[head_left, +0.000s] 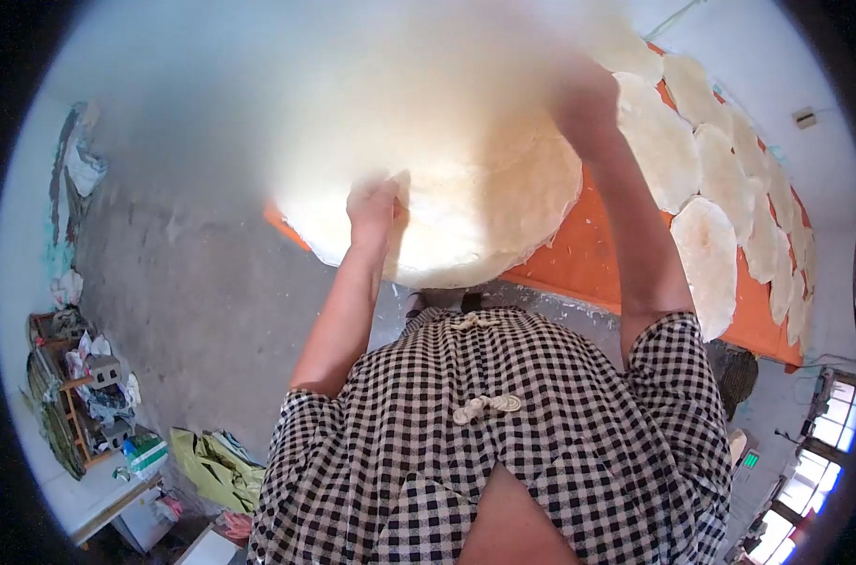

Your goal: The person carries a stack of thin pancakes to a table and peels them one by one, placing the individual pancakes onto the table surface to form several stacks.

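A large, thin, pale round sheet (447, 221) lies in front of me over an orange surface (578, 250), its far part blurred by a haze. My left hand (375, 205) is on the sheet left of its middle, fingers pressed together at a raised fold of it. Farther up and to the right, my right hand (578, 94) is at the sheet's right side, its fingers smeared by the haze. Several more pale rounds lie on the orange surface at the right, the nearest being an oval one (705, 264).
Grey floor (174, 311) spreads at the left. Along the left wall stands a cluttered shelf (80, 395). An olive-green bag (211, 466) lies at the lower left, near a white box (211, 546). Windows (809, 480) show at the lower right.
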`<state>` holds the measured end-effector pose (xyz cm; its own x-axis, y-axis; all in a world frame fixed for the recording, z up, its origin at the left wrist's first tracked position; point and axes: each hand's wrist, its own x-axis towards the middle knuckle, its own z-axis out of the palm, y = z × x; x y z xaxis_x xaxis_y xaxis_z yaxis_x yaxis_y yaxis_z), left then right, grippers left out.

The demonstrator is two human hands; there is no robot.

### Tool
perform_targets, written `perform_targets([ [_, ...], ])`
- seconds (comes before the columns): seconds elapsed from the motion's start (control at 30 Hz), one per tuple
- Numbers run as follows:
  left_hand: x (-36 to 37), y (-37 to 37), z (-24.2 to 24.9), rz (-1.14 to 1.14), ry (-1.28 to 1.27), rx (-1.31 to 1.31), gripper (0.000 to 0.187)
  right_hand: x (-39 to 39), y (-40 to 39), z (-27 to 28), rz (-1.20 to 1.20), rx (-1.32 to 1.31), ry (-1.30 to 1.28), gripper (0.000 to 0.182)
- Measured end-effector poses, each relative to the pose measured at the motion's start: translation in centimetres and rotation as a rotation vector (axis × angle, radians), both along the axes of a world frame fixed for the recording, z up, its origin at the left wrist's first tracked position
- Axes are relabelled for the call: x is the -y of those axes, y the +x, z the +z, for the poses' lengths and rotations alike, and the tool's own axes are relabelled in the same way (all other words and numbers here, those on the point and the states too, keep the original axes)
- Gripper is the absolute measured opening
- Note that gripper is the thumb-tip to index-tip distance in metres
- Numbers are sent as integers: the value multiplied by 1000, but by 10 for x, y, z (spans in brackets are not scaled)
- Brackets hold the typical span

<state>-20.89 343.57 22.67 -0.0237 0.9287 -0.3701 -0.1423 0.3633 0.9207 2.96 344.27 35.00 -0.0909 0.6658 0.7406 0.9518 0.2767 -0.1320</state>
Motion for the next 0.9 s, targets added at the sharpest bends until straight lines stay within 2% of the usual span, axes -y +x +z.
perform_targets([
  [0.03, -1, 2, 6, 42, -52, -9, 10, -7, -5, -1, 9, 112, 47, 11],
  [0.1, -7, 2, 3, 2, -186, 142, 11, -19, -26, -34, -46, 230, 40, 9],
  [0.13, -10, 4, 1, -20, -248, 218, 12, -20, -34, -56, -25, 228, -18, 7],
  [0.2, -11, 13, 1, 22, -252, 190, 11, -14, -44, -90, 16, 214, -391, 10],
  [0.23, -12, 17, 1, 43, -254, 176, 11, -11, -46, -107, 49, 152, -488, 14],
  [0.3, -18, 21, -19, 102, -120, 340, 10, -6, -48, -125, 60, 57, -429, 17],
  [0.33, -18, 23, -20, 131, -55, 418, 11, -3, -49, -125, 66, 7, -402, 19],
  [0.43, -14, 14, -13, 34, -87, 512, 12, -4, -42, -109, 42, -22, -435, 22],
  [0.53, -6, 23, -1, 132, -120, 719, 12, -5, -50, -107, 111, -29, -403, 18],
  [0.73, -9, 18, -12, -48, -171, 712, 29, 0, -59, -118, 140, 18, -398, 8],
  [0.9, -6, 21, -6, -8, -151, 720, 29, 1, -64, -113, 236, 10, -437, 9],
])
